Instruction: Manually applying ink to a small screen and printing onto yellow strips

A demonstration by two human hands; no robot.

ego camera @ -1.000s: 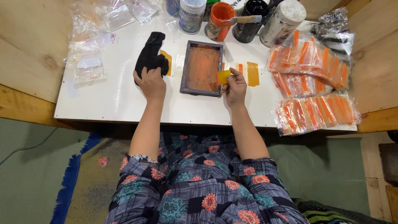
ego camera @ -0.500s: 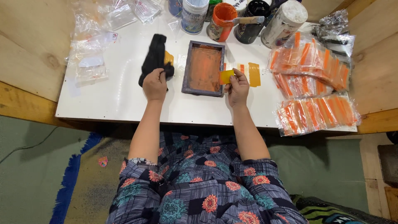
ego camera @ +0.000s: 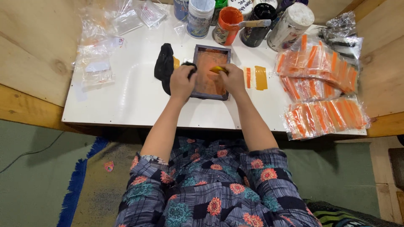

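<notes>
Both hands have closed in on the small framed screen (ego camera: 209, 72) since half a second ago: my left hand (ego camera: 182, 80), which lay beside the black cloth (ego camera: 165, 67), now rests against the frame's left edge, and my right hand (ego camera: 232, 78) has slid from the right rim onto the mesh. My left fingers are curled shut over a dark wad of that cloth at the frame's upper left corner. My right fingers pinch a small yellow scraper (ego camera: 219, 69); its long axis runs roughly left to right across the screen, and its free end points toward my left hand.

That screen sits on the white table (ego camera: 126, 105), just ahead of me and near the middle. It is a rectangle with a dark grey rim and flat mesh stained orange, its long side running away from me.

Just right of my right hand lie two short strips, an orange strip (ego camera: 248, 77) and a wider yellow strip (ego camera: 261, 77), both lying lengthwise away from me. Farther right, glossy clear packets of orange pieces (ego camera: 324, 113) are heaped up. Along the far edge stand round paint jars, among them an open orange jar (ego camera: 226, 25) with a brush handle (ego camera: 252, 24) lying across its mouth. Crinkled empty plastic bags (ego camera: 99, 54) lie to the left.
</notes>
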